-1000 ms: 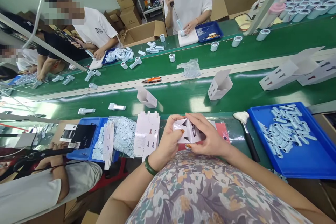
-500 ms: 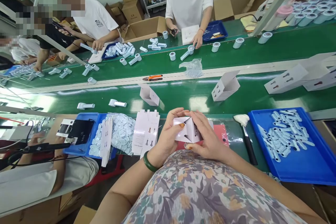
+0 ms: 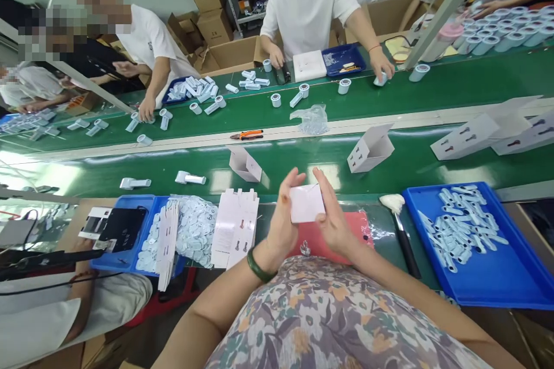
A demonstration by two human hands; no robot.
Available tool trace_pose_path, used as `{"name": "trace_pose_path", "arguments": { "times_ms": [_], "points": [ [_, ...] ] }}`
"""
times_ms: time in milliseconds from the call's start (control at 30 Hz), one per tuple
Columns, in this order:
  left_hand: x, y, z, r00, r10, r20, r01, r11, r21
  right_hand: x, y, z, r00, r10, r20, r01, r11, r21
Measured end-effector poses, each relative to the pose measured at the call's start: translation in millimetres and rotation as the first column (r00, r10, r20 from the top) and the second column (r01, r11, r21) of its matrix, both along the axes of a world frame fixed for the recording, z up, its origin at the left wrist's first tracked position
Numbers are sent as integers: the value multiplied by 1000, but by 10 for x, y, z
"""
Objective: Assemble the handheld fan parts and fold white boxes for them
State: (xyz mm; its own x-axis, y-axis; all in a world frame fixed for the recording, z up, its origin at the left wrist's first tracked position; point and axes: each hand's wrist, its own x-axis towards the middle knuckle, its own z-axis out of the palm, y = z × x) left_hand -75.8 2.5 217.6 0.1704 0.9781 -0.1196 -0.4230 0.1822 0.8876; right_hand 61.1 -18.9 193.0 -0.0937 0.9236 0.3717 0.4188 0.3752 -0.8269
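A small white folded carton (image 3: 306, 203) is held upright between my two hands above a red mat (image 3: 333, 239). My left hand (image 3: 283, 220) presses its left side with the fingers stretched upward. My right hand (image 3: 332, 216) grips its right side and bottom. A flat stack of unfolded white cartons (image 3: 236, 228) lies just left of my hands. Further left, a blue tray (image 3: 130, 236) holds pale blue tags.
A blue tray (image 3: 497, 277) of pale blue parts sits at the right, with a black-handled brush (image 3: 404, 230) beside it. Folded white cartons (image 3: 370, 150) stand on the green conveyor belt (image 3: 303, 161). Other people work across the belt and at my left.
Both hands have lifted the carton up off the mat and turned it so a flat white face shows. The person opposite has reached an arm out to the right.
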Motion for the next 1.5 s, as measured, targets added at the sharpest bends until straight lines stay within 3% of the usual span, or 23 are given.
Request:
{"name": "trace_pose_path", "arguments": {
  "times_ms": [100,167,233,300,400,600,733,833,967,1033,1067,1100,1167,1200,1233,1333,1400,1500],
  "points": [
    [-60,-33,-262,964,-112,-241,137,987,89,154,92,-3,999,-39,-3,39,999,0],
    [-118,32,-449,938,-28,-345,64,994,92,200,69,-39,989,-110,-100,110,994,0],
    [-164,174,-596,953,137,-271,-132,991,39,147,-22,-151,949,-178,-259,149,980,-129],
    [-164,332,-691,961,266,-81,-272,959,-75,24,-104,-335,870,-257,-420,84,918,-388],
    [-51,455,-778,948,271,167,-221,939,-264,-115,-41,-631,753,-383,-536,-29,793,-608],
    [349,552,-963,965,149,218,-49,912,-407,6,621,-865,644,-498,-581,146,826,-545],
    [479,803,-1064,986,66,155,5,908,-420,79,953,-926,659,-522,-541,220,822,-525],
    [377,791,-1079,999,-20,27,30,897,-441,210,1116,-972,701,-552,-452,295,801,-521],
    [-165,371,-993,964,-15,-266,-89,923,-373,549,1307,-1112,739,-597,-310,414,767,-490],
    [-556,106,-935,875,46,-482,-192,947,-258,725,1376,-1246,742,-618,-258,446,744,-497],
    [-756,-12,-917,769,67,-636,-229,957,-176,801,1396,-1317,745,-622,-242,449,735,-508],
    [-946,-114,-910,609,70,-790,-243,965,-101,865,1405,-1382,748,-623,-229,447,728,-521],
    [-1267,-265,-937,200,5,-980,-228,973,-42,937,1383,-1477,757,-620,-206,439,716,-543],
    [-1387,-318,-968,36,-56,-998,-227,972,-63,933,1350,-1503,762,-618,-193,436,710,-554],
    [-1478,-361,-1005,-55,-119,-991,-238,966,-103,893,1302,-1516,768,-615,-179,431,703,-565],
    [-1593,-469,-1108,-127,-186,-974,-189,969,-160,497,1068,-1515,831,-533,-161,329,704,-630],
    [-1587,-550,-1150,-129,-163,-978,-93,984,-152,24,859,-1504,902,-387,-190,153,701,-697],
    [-1555,-672,-1174,-132,-141,-981,16,989,-145,-732,568,-1451,942,-133,-307,-160,627,-762]
  ]
}}
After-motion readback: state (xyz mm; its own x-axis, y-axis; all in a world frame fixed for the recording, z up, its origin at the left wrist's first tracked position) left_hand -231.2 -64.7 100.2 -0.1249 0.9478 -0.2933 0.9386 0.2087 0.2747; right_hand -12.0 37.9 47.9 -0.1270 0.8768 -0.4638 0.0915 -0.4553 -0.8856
